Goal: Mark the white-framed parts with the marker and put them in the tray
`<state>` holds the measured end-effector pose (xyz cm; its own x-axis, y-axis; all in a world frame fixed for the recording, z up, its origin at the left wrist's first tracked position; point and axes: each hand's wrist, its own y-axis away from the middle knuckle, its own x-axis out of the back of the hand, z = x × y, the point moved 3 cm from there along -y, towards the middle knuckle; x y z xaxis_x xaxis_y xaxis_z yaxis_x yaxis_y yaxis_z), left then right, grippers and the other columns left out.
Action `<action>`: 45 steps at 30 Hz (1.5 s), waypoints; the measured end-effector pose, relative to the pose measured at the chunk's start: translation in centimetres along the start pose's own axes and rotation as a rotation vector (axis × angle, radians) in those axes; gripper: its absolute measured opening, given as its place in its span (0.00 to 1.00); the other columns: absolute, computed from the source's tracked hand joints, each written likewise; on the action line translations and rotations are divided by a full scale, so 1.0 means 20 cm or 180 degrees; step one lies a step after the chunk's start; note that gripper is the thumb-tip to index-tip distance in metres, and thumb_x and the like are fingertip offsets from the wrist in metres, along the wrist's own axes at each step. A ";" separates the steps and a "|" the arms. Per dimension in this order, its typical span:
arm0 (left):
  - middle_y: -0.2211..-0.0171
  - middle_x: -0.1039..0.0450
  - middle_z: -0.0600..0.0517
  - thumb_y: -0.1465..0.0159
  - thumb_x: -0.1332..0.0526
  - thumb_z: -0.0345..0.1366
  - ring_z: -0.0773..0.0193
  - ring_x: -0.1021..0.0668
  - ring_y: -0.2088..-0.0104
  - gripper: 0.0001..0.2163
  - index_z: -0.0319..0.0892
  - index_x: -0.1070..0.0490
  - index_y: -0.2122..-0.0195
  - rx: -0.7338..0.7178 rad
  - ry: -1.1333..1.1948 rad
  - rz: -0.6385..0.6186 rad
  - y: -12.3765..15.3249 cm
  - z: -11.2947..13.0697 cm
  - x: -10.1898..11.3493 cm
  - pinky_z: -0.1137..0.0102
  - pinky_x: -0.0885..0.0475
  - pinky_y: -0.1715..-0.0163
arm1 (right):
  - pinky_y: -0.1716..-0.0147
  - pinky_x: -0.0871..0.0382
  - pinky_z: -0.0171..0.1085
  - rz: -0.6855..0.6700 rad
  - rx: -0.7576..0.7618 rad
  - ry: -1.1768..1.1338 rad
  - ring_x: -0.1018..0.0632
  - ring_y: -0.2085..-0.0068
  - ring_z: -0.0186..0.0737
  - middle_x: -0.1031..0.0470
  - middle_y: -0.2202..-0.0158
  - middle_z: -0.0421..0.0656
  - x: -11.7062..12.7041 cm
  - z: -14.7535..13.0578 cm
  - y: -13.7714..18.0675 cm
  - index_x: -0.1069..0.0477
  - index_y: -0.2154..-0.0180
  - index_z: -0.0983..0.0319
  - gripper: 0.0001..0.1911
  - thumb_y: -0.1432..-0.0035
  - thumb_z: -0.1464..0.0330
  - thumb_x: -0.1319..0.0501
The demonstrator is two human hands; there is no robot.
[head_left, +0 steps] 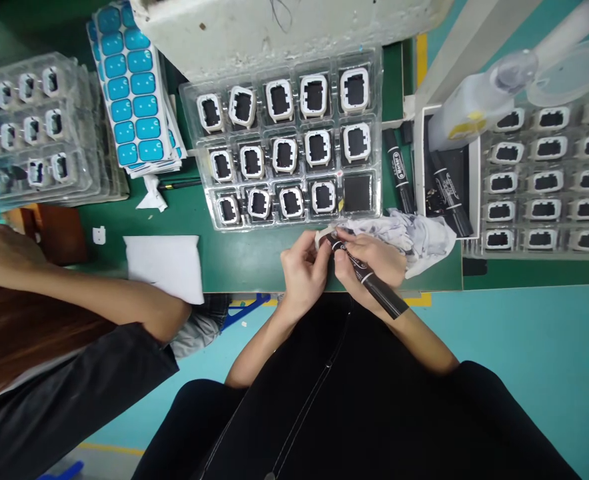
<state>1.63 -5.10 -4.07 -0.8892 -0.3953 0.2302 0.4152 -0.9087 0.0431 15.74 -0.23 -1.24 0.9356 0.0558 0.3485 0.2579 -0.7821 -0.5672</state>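
Green bench (254, 257): small white frame (321, 238) pinched by left hand (302, 270), black marker pen (374, 285) gripped by right hand (372, 257); ink may be smeared by a slip.

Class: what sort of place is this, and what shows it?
Probably a factory workbench: clear tray of identical white-framed parts, blue sticker sheets, right hand holding a black marker to a part in the left hand.

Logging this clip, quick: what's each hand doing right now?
Left hand: closed on a small white part.
Right hand: closed around a black marker.
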 end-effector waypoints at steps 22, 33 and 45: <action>0.75 0.33 0.58 0.25 0.32 0.44 0.70 0.36 0.75 0.12 0.43 0.21 0.62 -0.0064 0.0056 -0.0008 -0.01 0.00 0.01 0.74 0.38 0.76 | 0.48 0.10 0.38 -0.0267 -0.0224 0.0102 0.10 0.55 0.42 0.14 0.61 0.40 0.00 0.00 0.00 0.23 0.61 0.57 0.07 0.27 0.73 0.33; 0.68 0.19 0.52 0.33 0.25 0.49 0.67 0.22 0.71 0.15 0.42 0.17 0.60 0.0549 0.0718 -0.0175 -0.05 0.02 0.02 0.72 0.22 0.69 | 0.54 0.11 0.36 0.0277 -0.0043 -0.0308 0.09 0.54 0.43 0.13 0.61 0.39 0.00 0.01 -0.01 0.25 0.58 0.57 0.06 0.30 0.73 0.32; 0.70 0.20 0.52 0.36 0.21 0.54 0.66 0.19 0.74 0.19 0.42 0.17 0.62 0.0873 0.1328 -0.0739 -0.08 0.01 0.05 0.71 0.17 0.71 | 0.55 0.08 0.45 0.0281 -0.0105 -0.0742 0.09 0.51 0.51 0.12 0.57 0.40 0.02 -0.01 0.00 0.24 0.53 0.54 0.07 0.30 0.71 0.31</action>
<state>0.15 -3.92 -3.63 -0.9410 -0.2589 -0.2179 0.1844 -0.9322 0.3115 16.10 -0.29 -1.02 0.9855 0.1250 0.1150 0.1683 -0.8100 -0.5618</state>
